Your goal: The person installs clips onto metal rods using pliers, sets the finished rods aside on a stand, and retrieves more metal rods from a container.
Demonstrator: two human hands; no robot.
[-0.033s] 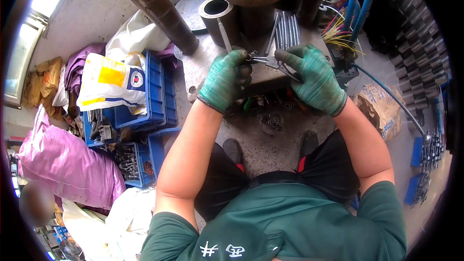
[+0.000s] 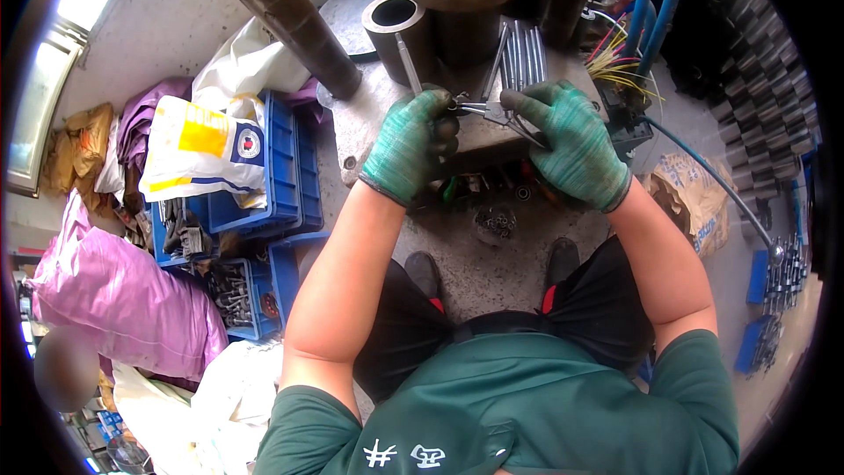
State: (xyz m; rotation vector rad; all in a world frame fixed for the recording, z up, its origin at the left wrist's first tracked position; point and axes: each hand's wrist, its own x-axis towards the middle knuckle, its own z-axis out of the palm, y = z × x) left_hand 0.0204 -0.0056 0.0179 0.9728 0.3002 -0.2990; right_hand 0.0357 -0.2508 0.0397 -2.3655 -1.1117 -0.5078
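Your left hand [image 2: 409, 145], in a knitted green glove, is closed around a small metal piece [image 2: 459, 104] at its fingertips; your right hand [image 2: 571, 145], gloved alike, grips thin metal pliers [image 2: 497, 114] whose tips meet that piece between the two hands; both rest over a worn grey steel plate [image 2: 369, 127], its front edge just under your wrists; beyond your fingers stand a hollow steel tube [image 2: 393, 18] and a bundle of slim rods [image 2: 521, 53]; blue plastic crates [image 2: 281, 167] crowd close by your left forearm; bare concrete floor [image 2: 492, 268] lies beneath your arms.
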